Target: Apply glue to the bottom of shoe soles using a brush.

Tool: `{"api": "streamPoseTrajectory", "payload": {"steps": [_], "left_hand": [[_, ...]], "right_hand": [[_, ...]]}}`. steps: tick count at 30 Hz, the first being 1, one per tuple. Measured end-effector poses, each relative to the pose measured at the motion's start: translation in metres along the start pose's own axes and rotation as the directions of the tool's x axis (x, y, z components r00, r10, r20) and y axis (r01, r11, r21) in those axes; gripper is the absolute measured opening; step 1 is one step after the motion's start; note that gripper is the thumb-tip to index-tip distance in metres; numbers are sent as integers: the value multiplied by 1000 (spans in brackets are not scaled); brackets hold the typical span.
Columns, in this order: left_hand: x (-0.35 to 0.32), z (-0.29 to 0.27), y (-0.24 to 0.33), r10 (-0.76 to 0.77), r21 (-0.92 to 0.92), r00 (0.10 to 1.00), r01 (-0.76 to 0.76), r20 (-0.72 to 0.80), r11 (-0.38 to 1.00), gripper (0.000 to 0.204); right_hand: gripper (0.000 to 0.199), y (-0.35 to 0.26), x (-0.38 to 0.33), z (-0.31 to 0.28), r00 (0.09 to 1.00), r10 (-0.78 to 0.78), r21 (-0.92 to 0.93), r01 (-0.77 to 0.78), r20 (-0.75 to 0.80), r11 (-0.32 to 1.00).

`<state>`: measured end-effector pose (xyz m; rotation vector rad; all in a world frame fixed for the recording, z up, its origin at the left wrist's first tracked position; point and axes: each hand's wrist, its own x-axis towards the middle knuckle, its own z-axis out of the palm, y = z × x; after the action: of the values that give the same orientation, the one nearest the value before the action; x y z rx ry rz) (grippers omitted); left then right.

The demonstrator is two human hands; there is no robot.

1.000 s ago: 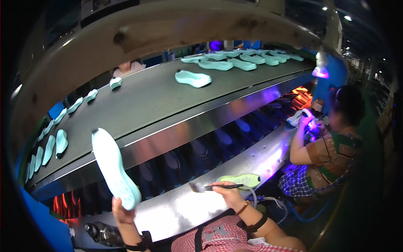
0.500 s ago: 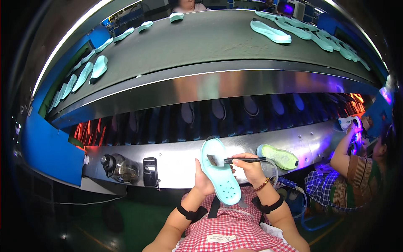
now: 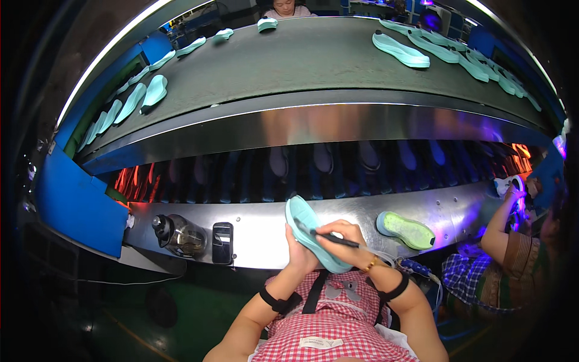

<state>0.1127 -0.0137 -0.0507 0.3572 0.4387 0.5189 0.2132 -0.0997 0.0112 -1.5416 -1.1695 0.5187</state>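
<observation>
My left hand [image 3: 300, 252] grips a mint-green shoe sole [image 3: 299, 211] by its left edge, holding it tilted above the metal ledge's front edge. A brush with a black handle [image 3: 341, 240] is pinched in my right hand [image 3: 356, 252]. Its bristles rest inside the sole's hollow, near the upper half; fingers partly cover the lower half. From the brush's rear end a clear tube [image 3: 380, 256] appears to run off to the right. On the ledge right of my hands lies another sole, coated yellow-green [image 3: 407, 230].
A dark bottle [image 3: 180, 235] and a black phone [image 3: 222, 243] stand left on the metal ledge [image 3: 259, 235]. Beyond it, a conveyor belt [image 3: 271, 66] carries several mint soles [image 3: 401, 49]. A co-worker's arm [image 3: 497, 226] is at the right; another person [image 3: 289, 9] sits behind the belt.
The sole has turned more onto its side, so its perforated face shows less. My right hand and the brush have moved slightly left and lower across it. The whole view has shifted slightly.
</observation>
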Motion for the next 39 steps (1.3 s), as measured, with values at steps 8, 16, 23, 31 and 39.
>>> {"api": "streamPoseTrajectory", "payload": {"steps": [8,16,23,31,39], "left_hand": [[-21,1,31,-47,13,986,45,162,999,79],[-23,22,37,-94,41,944,85,316,996,75],[-25,37,47,131,-41,918,-125,373,991,87],[-28,52,61,465,-91,836,-459,292,884,94],[-27,55,71,515,-25,813,-529,273,848,94]], "right_hand": [[19,-34,-16,-46,934,72,127,-123,350,984],[18,-48,-13,-30,923,-222,241,149,314,959],[18,-43,-23,-32,906,-289,240,219,310,946],[18,-41,-27,-41,902,-315,195,266,295,944],[19,-35,-28,-39,934,-254,234,196,251,952]]}}
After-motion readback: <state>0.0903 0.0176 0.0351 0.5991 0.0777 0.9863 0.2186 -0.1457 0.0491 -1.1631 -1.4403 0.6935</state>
